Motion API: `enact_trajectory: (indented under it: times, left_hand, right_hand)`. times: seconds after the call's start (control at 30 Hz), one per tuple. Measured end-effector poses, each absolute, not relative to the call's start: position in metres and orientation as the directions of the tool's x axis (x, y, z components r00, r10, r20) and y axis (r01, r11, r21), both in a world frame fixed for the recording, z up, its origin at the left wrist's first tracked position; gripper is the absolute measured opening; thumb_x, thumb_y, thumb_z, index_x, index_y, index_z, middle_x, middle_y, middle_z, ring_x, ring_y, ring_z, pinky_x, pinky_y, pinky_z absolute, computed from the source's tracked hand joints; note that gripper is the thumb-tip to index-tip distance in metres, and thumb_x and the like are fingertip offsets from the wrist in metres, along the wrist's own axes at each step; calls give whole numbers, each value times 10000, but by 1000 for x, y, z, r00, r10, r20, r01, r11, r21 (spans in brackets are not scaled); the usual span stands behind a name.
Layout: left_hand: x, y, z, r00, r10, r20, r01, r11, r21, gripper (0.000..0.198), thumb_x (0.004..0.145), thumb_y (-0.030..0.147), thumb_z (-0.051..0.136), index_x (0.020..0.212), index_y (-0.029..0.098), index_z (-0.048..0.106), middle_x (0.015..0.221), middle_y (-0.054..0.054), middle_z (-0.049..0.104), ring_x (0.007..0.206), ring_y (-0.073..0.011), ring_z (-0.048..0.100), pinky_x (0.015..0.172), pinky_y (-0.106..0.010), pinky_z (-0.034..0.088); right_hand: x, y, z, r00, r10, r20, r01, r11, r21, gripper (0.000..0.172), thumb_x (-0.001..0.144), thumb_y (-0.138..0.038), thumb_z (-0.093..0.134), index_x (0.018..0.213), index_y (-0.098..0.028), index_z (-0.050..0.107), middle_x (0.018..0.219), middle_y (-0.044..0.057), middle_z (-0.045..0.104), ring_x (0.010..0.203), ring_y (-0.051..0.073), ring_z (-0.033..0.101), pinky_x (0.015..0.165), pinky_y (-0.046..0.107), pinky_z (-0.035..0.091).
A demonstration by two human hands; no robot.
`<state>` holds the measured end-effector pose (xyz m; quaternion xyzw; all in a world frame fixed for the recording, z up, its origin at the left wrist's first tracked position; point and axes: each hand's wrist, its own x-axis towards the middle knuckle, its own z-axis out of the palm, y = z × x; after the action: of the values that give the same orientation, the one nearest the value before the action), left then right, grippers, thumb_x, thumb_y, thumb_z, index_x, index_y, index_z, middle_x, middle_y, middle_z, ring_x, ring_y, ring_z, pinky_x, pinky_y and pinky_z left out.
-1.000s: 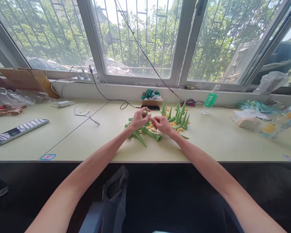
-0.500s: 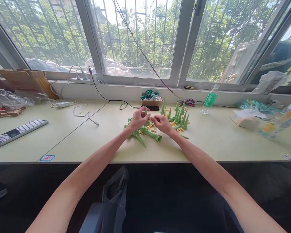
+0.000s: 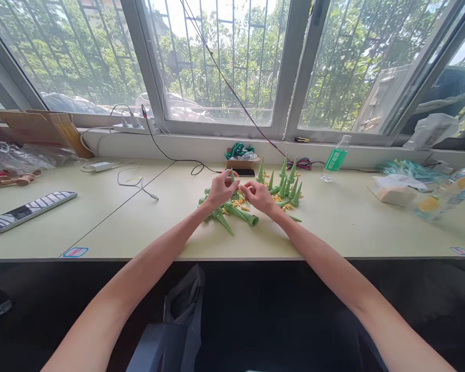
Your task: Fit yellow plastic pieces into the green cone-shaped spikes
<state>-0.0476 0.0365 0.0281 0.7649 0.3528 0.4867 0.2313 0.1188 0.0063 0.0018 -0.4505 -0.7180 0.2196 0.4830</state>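
My left hand point(image 3: 220, 190) grips a green plastic cone spike point(image 3: 233, 177) whose tip pokes up between its fingers. My right hand point(image 3: 260, 197) is pinched close beside it, fingers curled on something small I cannot make out. Under both hands lies a heap of green cone spikes point(image 3: 238, 213) on their sides, mixed with small yellow pieces point(image 3: 241, 203). Just right of my hands, several green cone spikes point(image 3: 288, 182) stand upright on the pale table point(image 3: 147, 222).
A phone point(image 3: 245, 172) and a small box with green stuff point(image 3: 240, 154) lie behind the heap. A green-labelled bottle point(image 3: 335, 158) stands to the right, tissues point(image 3: 393, 189) and bottles farther right. Cables, a power strip point(image 3: 129, 124) and a keyboard point(image 3: 27, 209) are to the left. A bag point(image 3: 178, 320) hangs below the table edge.
Both hands stay over the heap; the fingers shift slightly on the held spike, and the view has drifted a little.
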Motion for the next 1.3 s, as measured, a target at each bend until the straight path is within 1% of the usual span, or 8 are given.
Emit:
enact_trajectory:
  times: [0.1, 0.23, 0.43, 0.57, 0.87, 1.03, 1.13, 1.3]
  left_hand:
    - [-48, 37, 28, 264, 774, 575, 326, -633, 702, 198, 828, 325, 608, 966, 184, 588, 591, 25, 600, 479, -91, 470, 510, -214, 388]
    - [-48, 37, 27, 284, 766, 577, 321, -643, 695, 205, 827, 330, 604, 971, 186, 586, 592, 22, 596, 501, -104, 506, 508, -213, 384]
    - [-49, 36, 27, 311, 751, 583, 306, -660, 687, 204, 827, 326, 590, 971, 181, 584, 600, 15, 597, 518, -111, 527, 503, -211, 381]
    - [-49, 35, 28, 314, 752, 579, 302, -657, 690, 208, 826, 331, 593, 973, 184, 586, 594, 21, 585, 511, -105, 514, 499, -207, 375]
    - [-48, 34, 29, 309, 761, 570, 284, -646, 709, 201, 824, 319, 597, 970, 181, 584, 587, 23, 575, 495, -96, 485, 479, -197, 362]
    - [-48, 33, 29, 310, 756, 577, 287, -653, 701, 190, 824, 299, 589, 964, 171, 582, 555, 35, 543, 467, -85, 443, 466, -192, 339]
    - [-48, 33, 30, 299, 758, 580, 289, -651, 702, 185, 822, 294, 592, 959, 170, 583, 550, 36, 538, 467, -82, 426, 467, -192, 333]
    - [-47, 33, 31, 282, 778, 562, 294, -627, 721, 183, 819, 294, 590, 953, 169, 585, 541, 38, 540, 455, -80, 414, 464, -194, 332]
  right_hand:
    - [120, 8, 0, -166, 853, 495, 419, 515, -748, 344, 847, -537, 592, 899, -197, 573, 573, -37, 562, 500, 114, 478, 534, 242, 367]
    - [120, 9, 1, -175, 836, 520, 449, 538, -713, 294, 845, -477, 585, 763, -198, 542, 592, -22, 556, 532, 116, 464, 545, 251, 366]
    - [119, 3, 7, -209, 830, 518, 505, 545, -670, 430, 898, -484, 504, 582, -193, 498, 539, -1, 556, 520, 112, 454, 562, 258, 361]
    - [119, 2, 7, -213, 835, 507, 529, 535, -658, 510, 913, -542, 471, 541, -193, 468, 514, 0, 529, 525, 114, 436, 550, 258, 339]
    - [118, 8, 1, -170, 814, 555, 519, 553, -652, 453, 895, -514, 496, 578, -194, 446, 528, -29, 409, 534, 105, 361, 528, 259, 277]
    - [117, 10, -2, -173, 803, 571, 487, 573, -659, 465, 895, -519, 492, 570, -196, 413, 518, -37, 382, 522, 98, 346, 520, 260, 267]
    - [117, 9, -1, -149, 786, 600, 491, 585, -645, 448, 895, -512, 502, 588, -194, 435, 524, -32, 416, 523, 100, 358, 527, 264, 276]
    - [118, 8, 1, -145, 787, 599, 466, 589, -660, 298, 854, -466, 588, 749, -189, 553, 594, -20, 530, 549, 114, 434, 548, 261, 330]
